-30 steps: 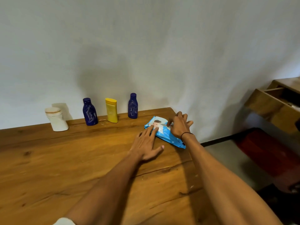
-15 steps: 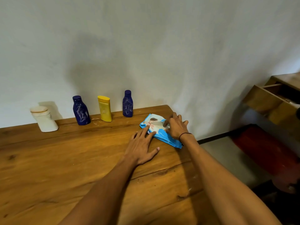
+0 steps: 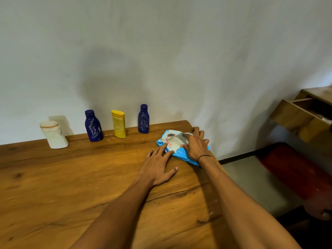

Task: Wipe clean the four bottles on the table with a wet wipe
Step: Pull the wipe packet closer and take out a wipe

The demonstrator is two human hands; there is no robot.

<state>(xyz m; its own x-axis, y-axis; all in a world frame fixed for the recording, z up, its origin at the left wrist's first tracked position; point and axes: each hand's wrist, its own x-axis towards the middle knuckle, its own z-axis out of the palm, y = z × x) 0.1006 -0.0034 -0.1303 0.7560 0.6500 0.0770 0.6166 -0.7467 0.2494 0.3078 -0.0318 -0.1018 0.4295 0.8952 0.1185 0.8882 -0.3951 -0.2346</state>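
Pressing flat, L hand (image 3: 158, 168) pins crinkly blue wipes pack (image 3: 177, 146) on wood desk (image 3: 71, 186); R hand (image 3: 196, 144), fingers curled, picks at its flap.

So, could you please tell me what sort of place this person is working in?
Probably a room in a home. A wooden table stands against a plain white wall, four toiletry-style bottles line its back edge, and a wooden cabinet with an open drawer stands to the right.
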